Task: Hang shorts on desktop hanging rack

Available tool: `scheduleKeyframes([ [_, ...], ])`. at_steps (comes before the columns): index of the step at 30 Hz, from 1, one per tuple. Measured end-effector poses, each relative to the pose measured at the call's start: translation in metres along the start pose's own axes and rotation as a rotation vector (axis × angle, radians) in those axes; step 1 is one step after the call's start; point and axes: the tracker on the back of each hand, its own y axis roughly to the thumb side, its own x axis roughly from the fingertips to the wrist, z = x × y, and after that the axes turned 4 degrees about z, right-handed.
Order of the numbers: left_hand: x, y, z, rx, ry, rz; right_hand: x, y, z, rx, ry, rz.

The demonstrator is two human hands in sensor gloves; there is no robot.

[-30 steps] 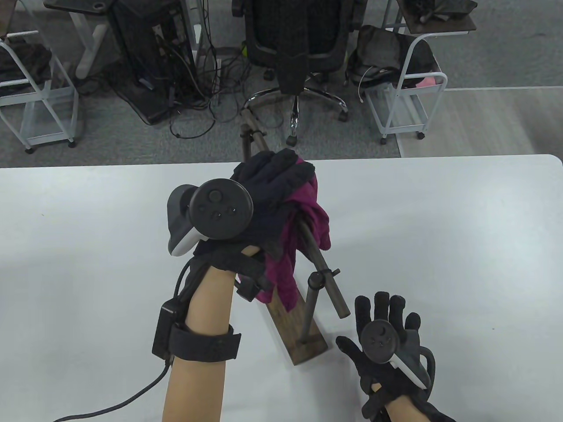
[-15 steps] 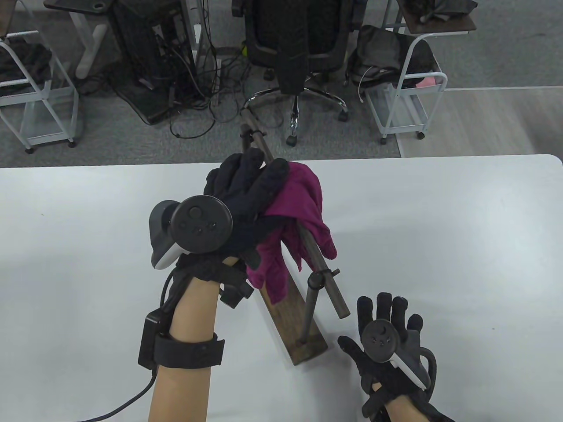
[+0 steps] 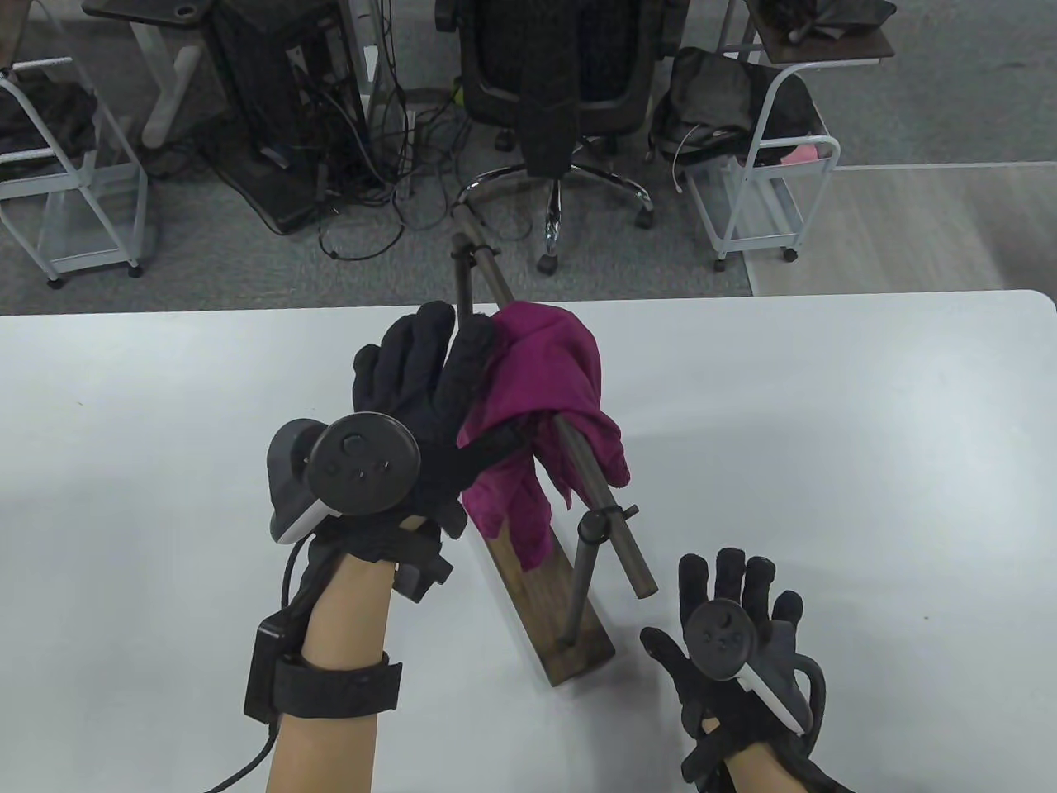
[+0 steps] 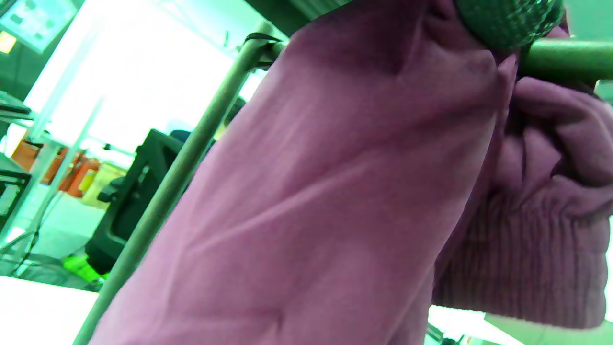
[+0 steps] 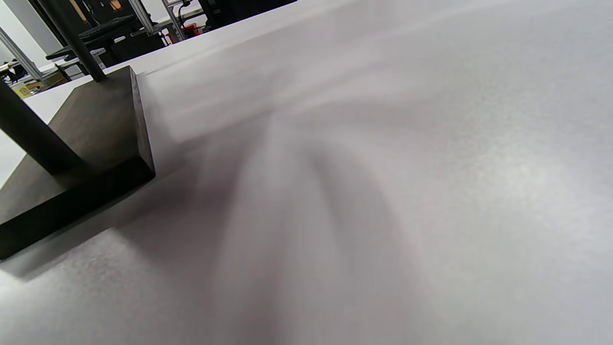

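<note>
Both hands were spread: left hand [image 3: 421, 388] mid-frame touching the shorts [image 3: 549, 372] draped over the rack [image 3: 578, 471], right hand [image 3: 731, 611] flat on the table [image 3: 826, 462], lower right.

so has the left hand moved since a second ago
Yes. The left hand has slid left and toward the near table edge, off the shorts, judged against the rack's bar, which stayed put.

Shorts [image 3: 549, 388] drape over the rack [image 3: 578, 479], between both hands.

Dark wooden base [image 5: 96, 143] on white table [image 5: 383, 167], upright rod [image 5: 28, 134]
</note>
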Motion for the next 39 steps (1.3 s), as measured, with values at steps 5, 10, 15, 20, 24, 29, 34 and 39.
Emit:
scheduleKeyframes([
  [5,0.017,-0.014,-0.015,-0.031,-0.021,0.027,0.000,0.000,0.000,0.002,-0.001,0.008],
  [10,0.031,-0.023,-0.026,-0.049,-0.075,0.068,0.000,0.000,0.001,0.013,0.006,0.013],
  [15,0.049,-0.032,-0.036,-0.086,-0.087,0.109,0.001,0.000,0.001,0.012,-0.003,0.012],
  [20,0.069,-0.046,-0.045,-0.092,-0.113,0.168,0.001,0.002,0.001,0.017,-0.005,0.003],
  [24,0.090,-0.062,-0.048,-0.099,-0.115,0.216,0.000,0.002,0.002,0.017,-0.001,0.000],
  [29,0.116,-0.081,-0.050,-0.085,-0.125,0.278,0.000,0.002,0.003,0.016,0.005,0.005],
  [34,0.138,-0.096,-0.056,-0.070,-0.145,0.327,0.000,0.003,0.003,0.025,0.005,0.004],
  [39,0.160,-0.109,-0.065,-0.074,-0.174,0.365,0.000,0.003,0.004,0.033,0.002,0.008],
])
